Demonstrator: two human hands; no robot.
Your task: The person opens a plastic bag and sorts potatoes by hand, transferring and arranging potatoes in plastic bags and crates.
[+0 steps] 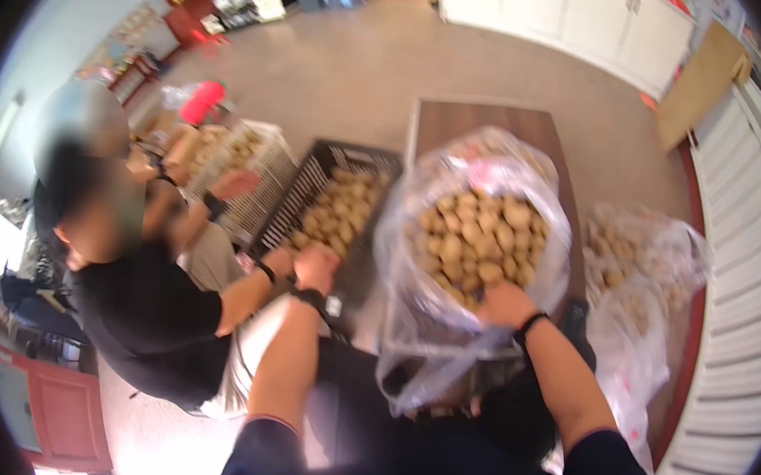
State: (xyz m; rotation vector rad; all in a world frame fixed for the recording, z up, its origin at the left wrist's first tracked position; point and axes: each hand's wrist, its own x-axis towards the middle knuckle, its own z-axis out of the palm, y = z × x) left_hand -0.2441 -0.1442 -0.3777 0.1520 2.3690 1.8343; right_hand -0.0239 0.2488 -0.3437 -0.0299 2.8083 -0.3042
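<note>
A clear plastic bag [390, 229] lies wide open on a brown table [463, 118], full of small round brown things like potatoes [484, 238]. At the near edge of this heap is my right hand [506, 305], fingers curled down among them; what it holds is hidden. My left hand [315, 268] is at the near end of a black slatted crate [289, 193] that bears more of the same produce [342, 209]. Its fingers are bent and blurred, and their grip cannot be made out. A co-worker's hand [280, 263] is just left of it.
Beside me on the left sits a co-worker in black [147, 317], with another person beyond. A white crate [274, 160] of produce stands past the black one. Filled plastic bags [646, 252] lie on the floor at right, near a white slatted panel [749, 270].
</note>
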